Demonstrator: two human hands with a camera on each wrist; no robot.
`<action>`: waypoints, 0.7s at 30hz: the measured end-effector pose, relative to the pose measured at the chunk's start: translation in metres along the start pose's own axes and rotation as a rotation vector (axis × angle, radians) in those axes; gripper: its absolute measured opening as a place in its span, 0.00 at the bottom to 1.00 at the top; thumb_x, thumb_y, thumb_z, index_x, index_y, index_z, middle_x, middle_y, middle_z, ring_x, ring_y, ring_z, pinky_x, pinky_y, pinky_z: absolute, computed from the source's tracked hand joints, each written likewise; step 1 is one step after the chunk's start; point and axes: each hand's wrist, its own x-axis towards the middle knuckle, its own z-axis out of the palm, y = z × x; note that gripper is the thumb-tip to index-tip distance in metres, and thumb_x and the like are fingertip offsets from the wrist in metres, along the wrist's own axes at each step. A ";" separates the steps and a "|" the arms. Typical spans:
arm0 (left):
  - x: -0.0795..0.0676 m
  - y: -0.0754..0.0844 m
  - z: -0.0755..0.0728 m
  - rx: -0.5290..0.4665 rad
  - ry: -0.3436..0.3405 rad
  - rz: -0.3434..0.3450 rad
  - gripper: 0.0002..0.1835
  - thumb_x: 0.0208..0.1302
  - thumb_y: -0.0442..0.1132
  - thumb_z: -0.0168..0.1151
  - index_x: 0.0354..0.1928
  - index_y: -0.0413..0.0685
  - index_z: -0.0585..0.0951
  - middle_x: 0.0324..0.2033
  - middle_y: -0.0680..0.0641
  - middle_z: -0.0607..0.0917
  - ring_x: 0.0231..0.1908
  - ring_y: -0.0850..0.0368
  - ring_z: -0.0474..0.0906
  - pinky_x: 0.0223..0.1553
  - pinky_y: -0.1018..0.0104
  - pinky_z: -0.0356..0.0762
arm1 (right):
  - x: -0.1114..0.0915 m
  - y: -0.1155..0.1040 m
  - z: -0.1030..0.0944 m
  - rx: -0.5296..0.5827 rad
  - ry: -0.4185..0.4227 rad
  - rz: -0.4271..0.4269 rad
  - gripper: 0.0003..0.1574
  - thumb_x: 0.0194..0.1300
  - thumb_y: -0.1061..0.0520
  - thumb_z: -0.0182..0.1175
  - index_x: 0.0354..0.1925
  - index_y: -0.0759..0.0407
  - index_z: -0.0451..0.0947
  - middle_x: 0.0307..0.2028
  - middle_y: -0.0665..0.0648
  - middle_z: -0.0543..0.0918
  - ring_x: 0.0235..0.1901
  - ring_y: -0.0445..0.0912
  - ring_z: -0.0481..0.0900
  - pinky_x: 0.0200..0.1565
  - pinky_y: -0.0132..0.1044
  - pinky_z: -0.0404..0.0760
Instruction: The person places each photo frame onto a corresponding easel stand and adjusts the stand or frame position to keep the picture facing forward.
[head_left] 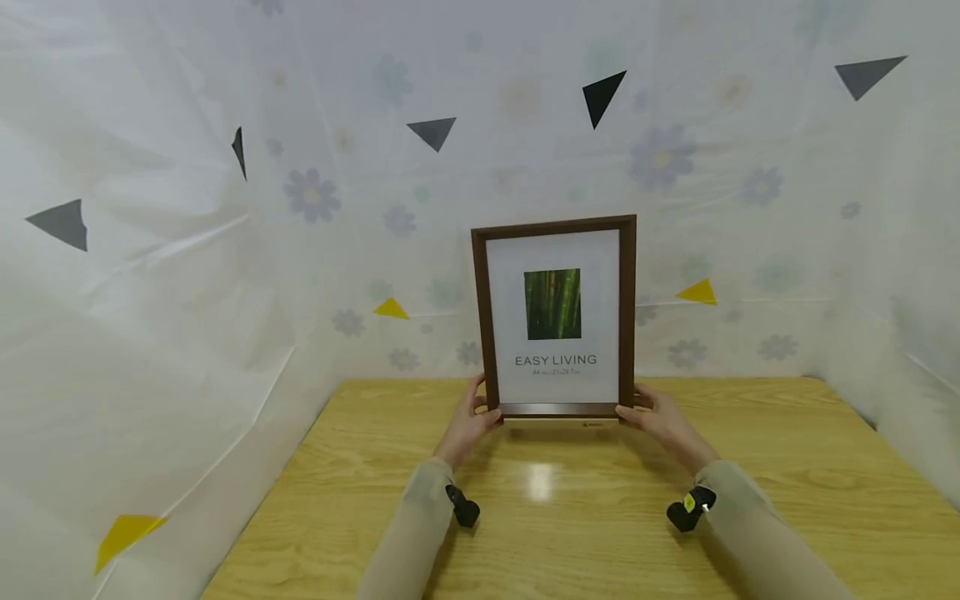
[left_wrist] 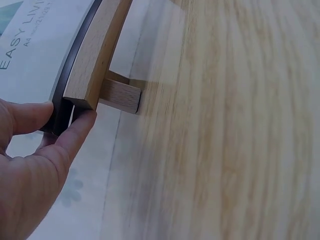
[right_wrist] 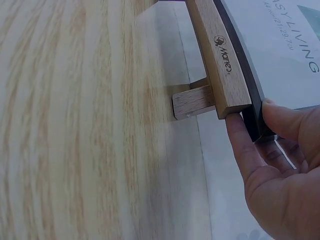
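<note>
An upright picture frame [head_left: 627,317] with a dark brown border stands at the far middle of the table. Behind its front pane is a white sheet with a green bamboo picture [head_left: 553,304] and the words "EASY LIVING". At its lower left corner, my left hand [head_left: 467,425] pinches the frame, thumb in front and fingers behind and below. My right hand [head_left: 666,423] pinches the lower right corner the same way. Under the frame runs the pale wooden ledge of a tabletop easel [right_wrist: 215,55], marked "Maries", with a short foot [left_wrist: 121,95] below. Most of the easel is hidden behind the frame.
The light wood table [head_left: 555,533] reaches back to a white sheet wall [head_left: 517,167] printed with flowers, close behind the frame. Similar sheeting [head_left: 150,333] borders the left side. Black, grey and yellow triangles are stuck on the walls.
</note>
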 end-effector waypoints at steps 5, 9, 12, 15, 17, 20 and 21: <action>0.001 -0.002 0.003 -0.003 0.002 -0.006 0.38 0.69 0.26 0.54 0.75 0.64 0.58 0.57 0.35 0.73 0.49 0.48 0.79 0.53 0.54 0.81 | -0.001 0.001 -0.001 0.004 0.006 0.008 0.48 0.71 0.52 0.59 0.75 0.70 0.47 0.69 0.76 0.60 0.68 0.68 0.62 0.61 0.54 0.74; 0.000 -0.002 0.000 0.007 -0.041 -0.011 0.38 0.70 0.30 0.55 0.77 0.60 0.54 0.59 0.33 0.71 0.52 0.44 0.78 0.55 0.49 0.79 | -0.003 0.000 -0.003 -0.056 0.017 -0.010 0.50 0.71 0.49 0.59 0.75 0.70 0.46 0.69 0.77 0.59 0.68 0.69 0.61 0.61 0.56 0.73; -0.002 0.000 -0.005 0.081 -0.081 -0.024 0.40 0.71 0.38 0.58 0.78 0.58 0.50 0.62 0.31 0.69 0.54 0.40 0.78 0.57 0.46 0.77 | -0.007 -0.001 -0.006 -0.081 0.020 -0.022 0.51 0.71 0.45 0.58 0.76 0.67 0.44 0.70 0.76 0.59 0.68 0.69 0.60 0.63 0.59 0.71; -0.006 0.003 -0.010 0.199 -0.093 -0.048 0.43 0.70 0.49 0.60 0.78 0.58 0.47 0.64 0.32 0.69 0.57 0.39 0.77 0.57 0.45 0.76 | -0.013 -0.003 -0.009 -0.096 0.025 -0.045 0.51 0.72 0.42 0.56 0.77 0.63 0.44 0.71 0.73 0.59 0.69 0.67 0.61 0.64 0.59 0.69; -0.010 0.006 -0.013 0.278 -0.079 -0.061 0.45 0.68 0.55 0.61 0.79 0.59 0.47 0.66 0.35 0.69 0.60 0.40 0.74 0.58 0.43 0.74 | -0.016 -0.005 -0.011 -0.121 0.030 -0.062 0.49 0.72 0.41 0.55 0.77 0.61 0.45 0.72 0.72 0.59 0.69 0.67 0.60 0.64 0.61 0.68; -0.017 0.011 -0.013 0.342 -0.058 -0.059 0.47 0.66 0.59 0.60 0.79 0.60 0.46 0.68 0.36 0.68 0.67 0.39 0.67 0.62 0.40 0.69 | -0.023 -0.007 -0.015 -0.181 0.024 -0.095 0.48 0.73 0.41 0.53 0.77 0.61 0.45 0.72 0.73 0.56 0.70 0.68 0.56 0.64 0.64 0.64; -0.019 0.012 -0.013 0.362 -0.049 -0.057 0.47 0.66 0.60 0.60 0.79 0.60 0.46 0.69 0.36 0.67 0.68 0.39 0.64 0.63 0.39 0.67 | -0.025 -0.008 -0.017 -0.222 0.024 -0.099 0.48 0.73 0.41 0.53 0.77 0.61 0.45 0.73 0.73 0.55 0.71 0.69 0.55 0.65 0.65 0.63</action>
